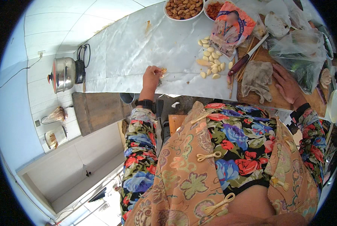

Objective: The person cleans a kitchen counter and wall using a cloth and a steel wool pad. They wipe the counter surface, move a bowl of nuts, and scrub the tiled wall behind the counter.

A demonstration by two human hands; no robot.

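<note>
My left hand [152,78] is over the front part of the marble-patterned counter [129,50], its fingertips closed on a small yellowish scrap [164,70]. Small dark bits lie just below the fingers. My right hand [287,84] rests flat on a wooden cutting board [281,97], fingers apart, beside a crumpled grey cloth [257,79]. Peeled garlic cloves [214,63] lie loosely grouped between my hands. To their right, a knife with a dark red handle [238,65] lies across wooden chopsticks [246,66] at the board's left side.
A bowl of brown nuts [184,9], a bowl of red food [213,9] and a printed plastic packet [232,28] stand at the back. Clear plastic bags [301,50] crowd the right. A steel pot [64,75] is at the far left. The counter's front edge runs before my body.
</note>
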